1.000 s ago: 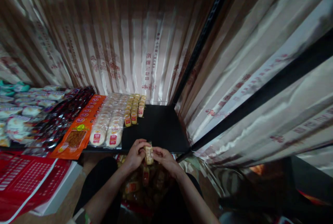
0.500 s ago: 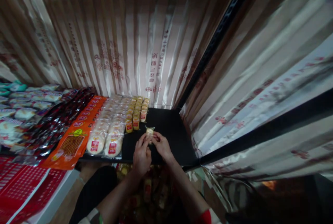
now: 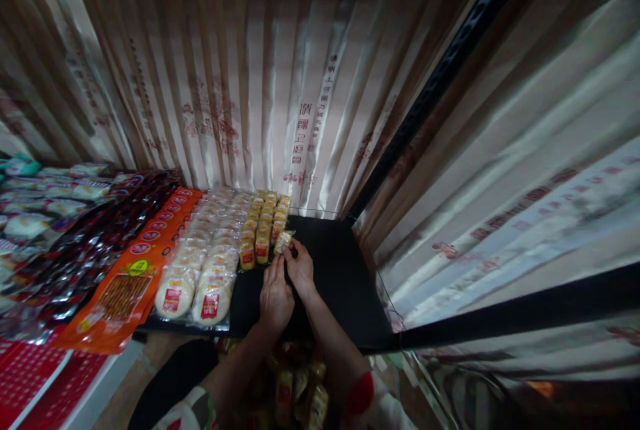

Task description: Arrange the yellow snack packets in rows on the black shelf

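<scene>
Both my hands reach onto a black shelf (image 3: pixel 340 270). My left hand (image 3: pixel 275 293) and my right hand (image 3: pixel 300 265) pinch a small wrapped yellow snack packet (image 3: pixel 283 241) and hold it at the near end of the right-hand row of small yellow packets (image 3: pixel 265 223). To the left of those rows lie two rows of round white cakes in clear wrappers (image 3: pixel 207 263). A heap of the same small yellow packets (image 3: pixel 295 387) lies in my lap, below the shelf edge.
Orange flat packs (image 3: pixel 135 270) and dark red glossy packs (image 3: pixel 75 243) lie further left on the shelf. Shiny pleated printed curtain (image 3: pixel 260 83) hangs behind and to the right. A red and white carton (image 3: pixel 45 377) sits at the lower left.
My hands moved up from my lap onto the shelf, carrying the small packet forward to the end of the yellow row. The camera tilted forward.
</scene>
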### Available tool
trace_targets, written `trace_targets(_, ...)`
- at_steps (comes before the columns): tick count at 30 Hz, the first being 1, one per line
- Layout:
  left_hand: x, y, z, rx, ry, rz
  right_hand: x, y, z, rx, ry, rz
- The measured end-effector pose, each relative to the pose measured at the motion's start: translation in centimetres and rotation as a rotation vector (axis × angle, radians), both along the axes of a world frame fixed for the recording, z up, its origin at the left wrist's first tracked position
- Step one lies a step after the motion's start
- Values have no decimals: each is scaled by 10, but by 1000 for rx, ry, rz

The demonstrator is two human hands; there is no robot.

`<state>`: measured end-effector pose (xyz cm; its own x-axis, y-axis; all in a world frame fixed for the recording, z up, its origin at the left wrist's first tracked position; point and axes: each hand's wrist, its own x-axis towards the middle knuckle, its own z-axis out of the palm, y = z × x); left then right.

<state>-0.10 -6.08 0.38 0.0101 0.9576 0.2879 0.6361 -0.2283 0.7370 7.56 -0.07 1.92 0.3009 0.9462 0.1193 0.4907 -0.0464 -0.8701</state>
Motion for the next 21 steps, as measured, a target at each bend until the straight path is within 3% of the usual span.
trace_targets(10, 0, 6, -11, 0, -83, 27, -6, 11, -3, 12, -7, 3)
trace_targets(21, -4, 7, -9, -32, -185, 8, -4, -1, 3, 28, 88, 2)
